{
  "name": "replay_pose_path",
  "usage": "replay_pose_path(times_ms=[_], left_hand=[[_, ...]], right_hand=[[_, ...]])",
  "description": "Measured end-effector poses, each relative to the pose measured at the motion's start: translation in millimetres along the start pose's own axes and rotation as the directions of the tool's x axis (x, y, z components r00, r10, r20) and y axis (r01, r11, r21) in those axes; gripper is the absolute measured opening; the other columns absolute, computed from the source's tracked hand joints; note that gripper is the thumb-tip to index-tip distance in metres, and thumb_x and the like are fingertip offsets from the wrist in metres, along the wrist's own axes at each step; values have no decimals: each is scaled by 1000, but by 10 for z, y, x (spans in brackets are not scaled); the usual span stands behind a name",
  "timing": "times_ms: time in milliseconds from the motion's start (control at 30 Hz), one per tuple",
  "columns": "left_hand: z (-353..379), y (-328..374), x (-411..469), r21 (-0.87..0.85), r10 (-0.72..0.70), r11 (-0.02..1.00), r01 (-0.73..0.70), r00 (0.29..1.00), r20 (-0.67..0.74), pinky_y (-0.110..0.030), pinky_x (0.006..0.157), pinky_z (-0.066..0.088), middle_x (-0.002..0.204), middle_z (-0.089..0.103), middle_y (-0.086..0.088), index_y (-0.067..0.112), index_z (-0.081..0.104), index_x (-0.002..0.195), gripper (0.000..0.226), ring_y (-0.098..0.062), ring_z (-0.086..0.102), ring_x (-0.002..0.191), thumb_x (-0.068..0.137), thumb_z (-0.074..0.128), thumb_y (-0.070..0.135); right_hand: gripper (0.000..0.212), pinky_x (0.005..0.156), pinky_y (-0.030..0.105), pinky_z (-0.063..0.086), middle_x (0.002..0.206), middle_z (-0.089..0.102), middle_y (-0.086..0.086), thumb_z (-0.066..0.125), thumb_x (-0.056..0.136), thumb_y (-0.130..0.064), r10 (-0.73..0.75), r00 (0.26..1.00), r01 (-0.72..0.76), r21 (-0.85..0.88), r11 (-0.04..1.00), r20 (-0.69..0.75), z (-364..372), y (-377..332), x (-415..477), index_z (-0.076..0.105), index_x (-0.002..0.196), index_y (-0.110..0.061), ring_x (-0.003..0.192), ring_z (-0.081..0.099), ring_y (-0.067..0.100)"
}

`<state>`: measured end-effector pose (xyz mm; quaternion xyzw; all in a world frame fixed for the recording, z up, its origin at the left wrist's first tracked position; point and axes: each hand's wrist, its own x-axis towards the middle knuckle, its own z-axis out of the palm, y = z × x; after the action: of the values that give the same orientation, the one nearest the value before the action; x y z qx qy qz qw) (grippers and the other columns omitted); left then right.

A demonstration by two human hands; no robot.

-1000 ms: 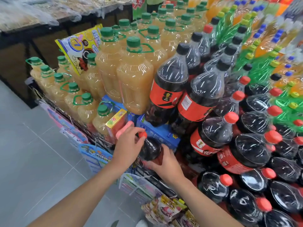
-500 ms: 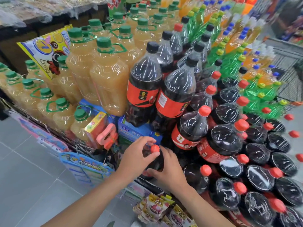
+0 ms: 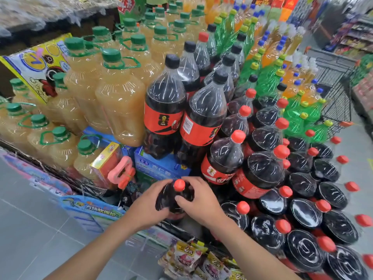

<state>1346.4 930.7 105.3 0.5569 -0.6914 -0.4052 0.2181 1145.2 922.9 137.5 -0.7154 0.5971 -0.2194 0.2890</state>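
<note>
A dark cola bottle with a red cap (image 3: 176,196) stands upright at the near edge of a store display. My left hand (image 3: 150,205) wraps its left shoulder from the side. My right hand (image 3: 200,201) grips its right shoulder, thumb across the front of the bottle. The lower part of the bottle is hidden behind both hands. Right beside it stand many more red-capped cola bottles (image 3: 262,172).
Large yellow juice jugs with green caps (image 3: 121,98) fill the left of the display. Two tall black-capped cola bottles (image 3: 164,110) stand behind on blue cartons (image 3: 159,164). Green and orange soda bottles (image 3: 268,77) lie beyond. A wire cart (image 3: 335,93) stands right. Snack packets (image 3: 187,257) hang below; grey floor (image 3: 30,229) lies left.
The view has swung right. My left hand has dropped from pinching the red cap to wrap the bottle's shoulder, and my right hand has come round onto its front.
</note>
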Motion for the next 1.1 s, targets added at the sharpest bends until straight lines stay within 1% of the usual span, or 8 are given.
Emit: replay_pose_path(times_ms=[133, 233, 367, 467, 600, 733, 867, 1100], left_hand=[[125, -52, 109, -38, -47, 998, 50, 996, 72, -38, 110, 48, 150, 46, 25, 53, 27, 152, 110, 3, 51, 135, 62, 91, 57], [217, -74, 188, -5, -54, 999, 54, 998, 41, -41, 106, 50, 145, 51, 21, 49, 29, 148, 111, -2, 54, 130, 57, 92, 55], [238, -109, 202, 8, -47, 999, 47, 998, 41, -40, 104, 51, 141, 54, 19, 47, 31, 145, 108, -4, 57, 125, 56, 92, 57], [247, -56, 190, 45, -54, 998, 52, 998, 31, -40, 100, 52, 138, 55, 19, 48, 32, 142, 106, -8, 58, 122, 55, 90, 61], [322, -13, 170, 61, -64, 996, 61, 997, 48, -41, 101, 51, 141, 53, 20, 46, 30, 144, 108, -9, 56, 126, 55, 88, 64], [444, 85, 172, 61, -52, 997, 47, 996, 74, -38, 101, 50, 141, 55, 16, 43, 31, 145, 107, -10, 55, 127, 57, 88, 63], [605, 219, 177, 88, -49, 995, 38, 992, 120, -43, 104, 48, 148, 52, 10, 41, 25, 150, 113, -17, 53, 132, 59, 86, 65], [666, 308, 259, 90, -48, 995, 33, 985, 164, -41, 97, 53, 141, 55, 9, 42, 26, 147, 108, -18, 59, 123, 60, 88, 61]], right_hand=[[35, 93, 29, 49, 107, 63, -9, 77, 77, -36, -112, 993, 112, -19, 993, 27, -146, -208, 142, 71, 111, -28, 100, 62, 9], [26, 83, 33, 50, 95, 61, -4, 82, 75, -33, -115, 991, 123, -119, 985, 72, -211, -267, 247, 73, 97, -25, 89, 61, 14], [21, 72, 26, 43, 86, 56, -7, 83, 74, -29, -125, 986, 144, -186, 972, 107, -265, -288, 292, 73, 89, -19, 78, 53, 10], [18, 70, 22, 40, 88, 59, -5, 81, 75, -27, -119, 987, 138, -188, 972, 111, -296, -268, 263, 73, 88, -19, 80, 57, 11], [17, 77, 29, 48, 90, 59, -6, 79, 75, -31, -94, 989, 114, -190, 975, 112, -330, -205, 183, 72, 88, -23, 83, 59, 12], [16, 77, 30, 47, 89, 57, -8, 78, 76, -32, -67, 992, 88, -216, 973, 104, -434, -132, 87, 70, 88, -24, 85, 56, 11], [17, 78, 33, 48, 90, 59, -7, 76, 76, -33, -33, 995, 58, -258, 964, 98, -571, -42, -32, 70, 89, -26, 87, 58, 14], [26, 84, 35, 46, 105, 61, -2, 73, 83, -31, -31, 994, 62, -316, 947, 102, -649, 45, -125, 70, 108, -22, 103, 57, 18]])
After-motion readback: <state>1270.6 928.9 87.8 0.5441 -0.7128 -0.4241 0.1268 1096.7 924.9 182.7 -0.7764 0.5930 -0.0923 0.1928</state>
